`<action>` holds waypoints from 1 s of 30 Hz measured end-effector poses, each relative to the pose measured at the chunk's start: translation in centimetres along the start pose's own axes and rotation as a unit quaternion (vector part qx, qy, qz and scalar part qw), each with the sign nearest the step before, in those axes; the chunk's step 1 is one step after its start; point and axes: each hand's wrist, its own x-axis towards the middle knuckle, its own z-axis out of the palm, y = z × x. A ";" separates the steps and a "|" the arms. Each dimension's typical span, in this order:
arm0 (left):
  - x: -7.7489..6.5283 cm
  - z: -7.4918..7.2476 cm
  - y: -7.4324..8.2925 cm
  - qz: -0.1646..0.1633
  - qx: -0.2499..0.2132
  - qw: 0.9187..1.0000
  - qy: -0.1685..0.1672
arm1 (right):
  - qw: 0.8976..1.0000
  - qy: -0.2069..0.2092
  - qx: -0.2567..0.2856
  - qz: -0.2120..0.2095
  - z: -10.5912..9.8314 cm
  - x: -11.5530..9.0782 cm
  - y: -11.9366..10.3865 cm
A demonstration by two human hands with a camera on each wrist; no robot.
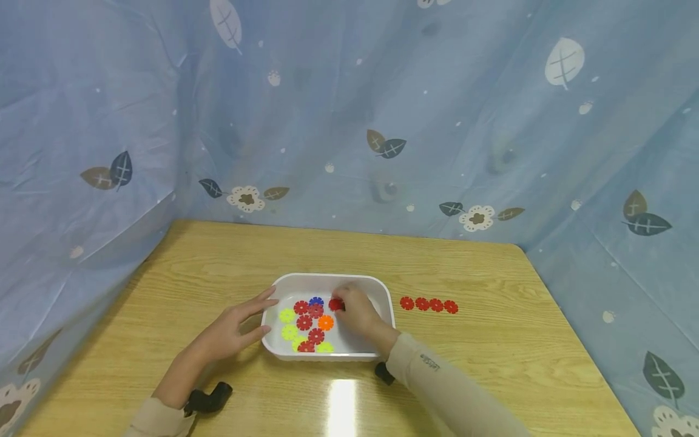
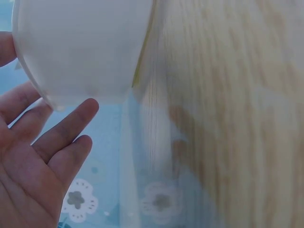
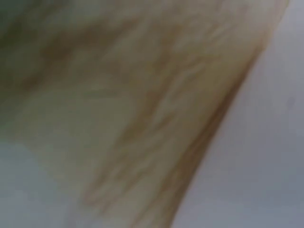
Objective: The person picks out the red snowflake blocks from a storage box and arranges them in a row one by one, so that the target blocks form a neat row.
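Observation:
A white plastic bin (image 1: 349, 357) stands on the table, holding several loose notched plastic discs: red discs (image 1: 304, 322), yellow-green discs (image 1: 289, 332), an orange disc (image 1: 326, 322) and a blue disc (image 1: 316, 300). My right hand (image 1: 357, 312) reaches into the bin and pinches a red disc (image 1: 335, 304), partly covered by the fingers. At the bin's left end, my left hand (image 1: 235, 331) rests with extended fingers against the rim. The left wrist view shows those fingers (image 2: 76, 123) spread beside the bin's outer wall (image 2: 85, 52). The right wrist view is blurred and shows no hand.
Right of the bin, several red discs (image 1: 422, 304) lie in a row on the wooden table (image 1: 491, 352). A blue leaf-patterned curtain (image 1: 327, 121) hangs behind the table and along both sides. Black wrist mounts (image 1: 210, 399) show under the forearms.

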 end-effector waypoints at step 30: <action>-0.1 0.1 -0.1 -0.009 -0.012 1.000 -0.003 | 0.998 -0.025 0.055 0.021 -0.5 -0.1 -0.5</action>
